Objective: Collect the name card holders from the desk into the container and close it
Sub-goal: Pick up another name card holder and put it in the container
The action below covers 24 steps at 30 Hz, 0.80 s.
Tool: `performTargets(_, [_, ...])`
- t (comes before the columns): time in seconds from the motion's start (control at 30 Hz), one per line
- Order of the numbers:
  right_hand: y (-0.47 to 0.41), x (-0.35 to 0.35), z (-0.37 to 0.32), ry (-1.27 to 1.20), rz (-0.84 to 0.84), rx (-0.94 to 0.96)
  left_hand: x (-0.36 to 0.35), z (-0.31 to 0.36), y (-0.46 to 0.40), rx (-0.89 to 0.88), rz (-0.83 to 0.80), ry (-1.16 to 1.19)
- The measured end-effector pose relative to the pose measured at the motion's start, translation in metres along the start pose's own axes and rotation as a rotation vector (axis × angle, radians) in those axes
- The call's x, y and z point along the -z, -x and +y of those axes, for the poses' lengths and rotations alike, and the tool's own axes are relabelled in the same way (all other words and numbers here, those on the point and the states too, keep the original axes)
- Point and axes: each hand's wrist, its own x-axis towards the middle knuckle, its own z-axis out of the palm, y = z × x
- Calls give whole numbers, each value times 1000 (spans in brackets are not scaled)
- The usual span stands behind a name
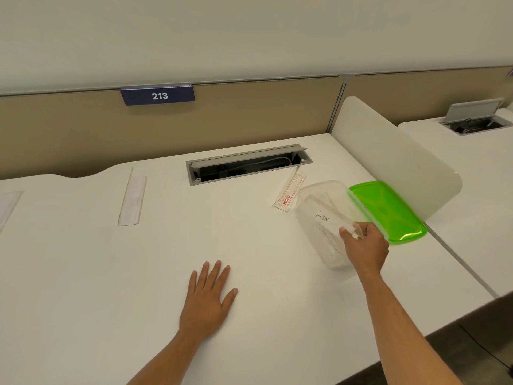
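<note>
Fingers of the right hand (366,243) are pinching a clear name card holder (331,215) over the open clear container (311,190). Beside it the green lid (388,209) is lying. The left hand (208,298) is resting flat, holding nothing, on the desk (83,273), where another holder (132,198) is lying well apart.

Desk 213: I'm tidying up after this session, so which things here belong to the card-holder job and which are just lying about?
Job:
- clear container
- green lid
- holder in right hand, marked card
- red-printed holder
- clear holder
- left-edge holder

Lying about:
- 213 sign
- cable tray
- divider
</note>
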Motion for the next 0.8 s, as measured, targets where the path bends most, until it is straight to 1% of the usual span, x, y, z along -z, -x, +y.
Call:
performTargets(0.23, [-20,1,1,383,-286,3,-2,-2,0,13,-7,-14])
performTargets(0.37, [-30,-1,-4,572,-413,23,-2,-2,0,13,0,-6])
performTargets(0.57, [-30,-7,-5,738,-493,51,-1,0,0,11,2,6])
performTargets(0.8, [-33,-11,-5,770,-550,28,-1,0,0,17,2,-5])
